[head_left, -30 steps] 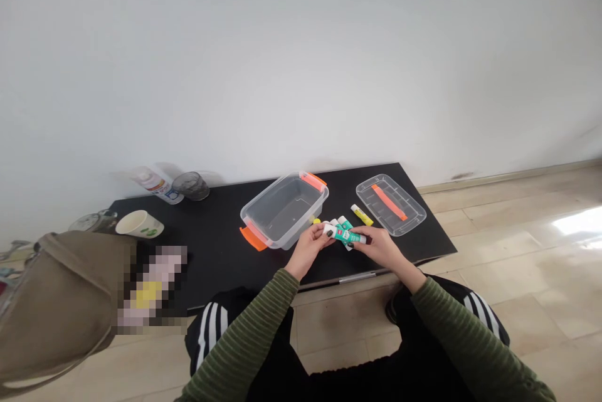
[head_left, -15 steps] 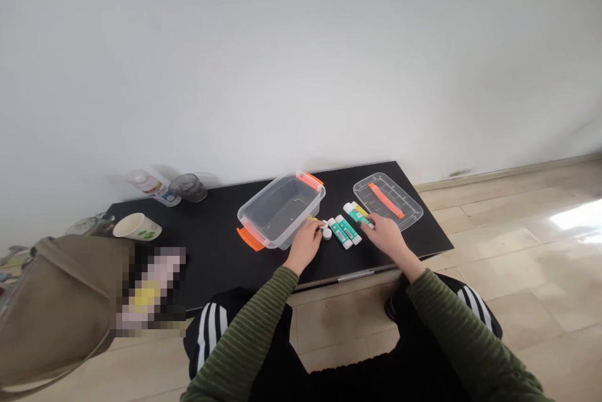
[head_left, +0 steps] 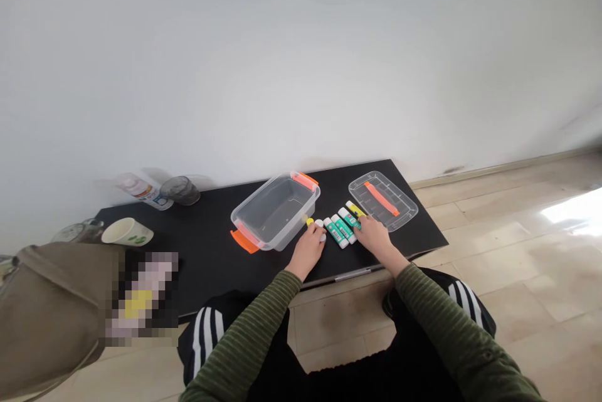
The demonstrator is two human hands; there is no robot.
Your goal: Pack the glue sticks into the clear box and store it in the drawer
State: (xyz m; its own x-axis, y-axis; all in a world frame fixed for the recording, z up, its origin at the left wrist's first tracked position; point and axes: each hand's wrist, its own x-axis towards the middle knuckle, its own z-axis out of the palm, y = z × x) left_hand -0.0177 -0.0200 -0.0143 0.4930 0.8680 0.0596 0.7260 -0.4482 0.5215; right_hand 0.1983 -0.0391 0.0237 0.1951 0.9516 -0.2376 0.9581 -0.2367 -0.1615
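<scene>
Surface [head_left: 202,251]: black, long edge set toward a plain pale wall [head_left: 301,57]. Beige tile floor [head_left: 493,226] around it, bright glare patch off to the right. Left end was crowded — brown bag [head_left: 56,308], white paper cup [head_left: 126,231], dark glass [head_left: 181,191], white printed container [head_left: 145,192], plus a pinkish item [head_left: 138,298] pixelated out. Clear box [head_left: 289,236] with orange latches sat mid-surface, lid off. Its lid [head_left: 383,200], orange handle up, lay flat toward the right end.

Three green-and-white tubes [head_left: 345,230] lay side by side between the two hands, a yellow tube [head_left: 356,209] next in line, near the lid. Right grip [head_left: 374,236] was at the near ends of the third green tube and the yellow one, fingers on or against them; couldn't tell if it was pinching either. Left grip [head_left: 306,253] had its fingertips at the white round pieces [head_left: 320,224], left of the row — couldn't tell grasping from touching. Yellow round piece [head_left: 310,222] was just past those fingertips, by the box's near right corner.
</scene>
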